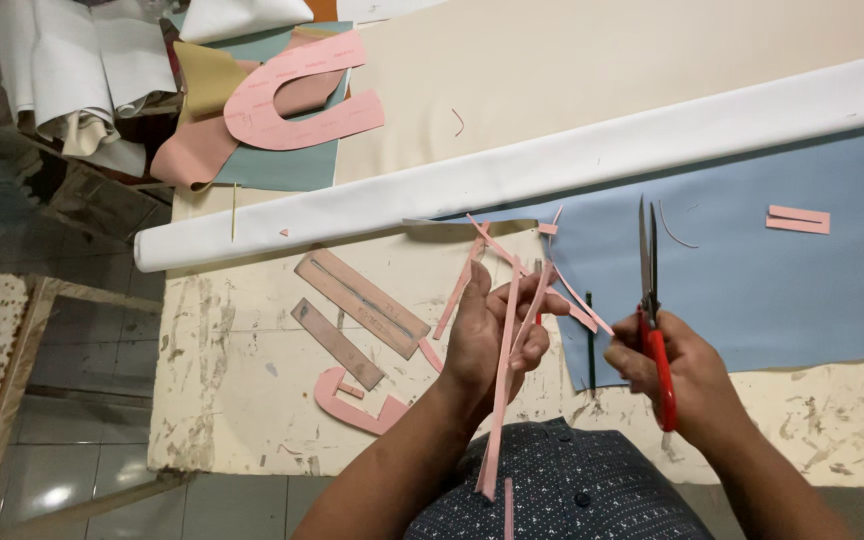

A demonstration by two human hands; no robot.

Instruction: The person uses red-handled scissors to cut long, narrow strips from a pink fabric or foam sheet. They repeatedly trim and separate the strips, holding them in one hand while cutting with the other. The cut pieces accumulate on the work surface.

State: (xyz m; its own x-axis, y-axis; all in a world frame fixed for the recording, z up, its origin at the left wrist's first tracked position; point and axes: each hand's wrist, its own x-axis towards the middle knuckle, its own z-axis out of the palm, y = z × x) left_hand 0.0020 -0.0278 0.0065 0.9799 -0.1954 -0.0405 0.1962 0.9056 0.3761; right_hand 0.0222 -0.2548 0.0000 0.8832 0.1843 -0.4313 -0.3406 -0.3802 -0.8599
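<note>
Worn, paint-flecked table [242, 400] carries everything. A big beige sheet [592, 60] covers the far side, a blue sheet [752, 290] the right near side, and a long white fabric roll [512, 170] runs diagonally between them. Far left corner: pile of folded white, tan, teal and pink material with a pink U-shaped pattern piece [297, 100] on top. Two brown rectangular templates [357, 300] lie side by side on the bare table left of the hands, a smaller pink curved piece [347, 405] just in front of them. Left hand [487, 335] is closed around a bunch of thin pink strips [507, 330], held up above the table edge; the strips fan out over the fingers and one long strip hangs down past the wrist toward the dark dotted shirt [562, 490]. Right hand [677, 375] grips red-handled scissors [652, 300], blades pointing up and away, closed or nearly so, just right of the strips and not touching them. Small pink offcut [798, 219] sits on the blue sheet far right, well apart from both hands.
</note>
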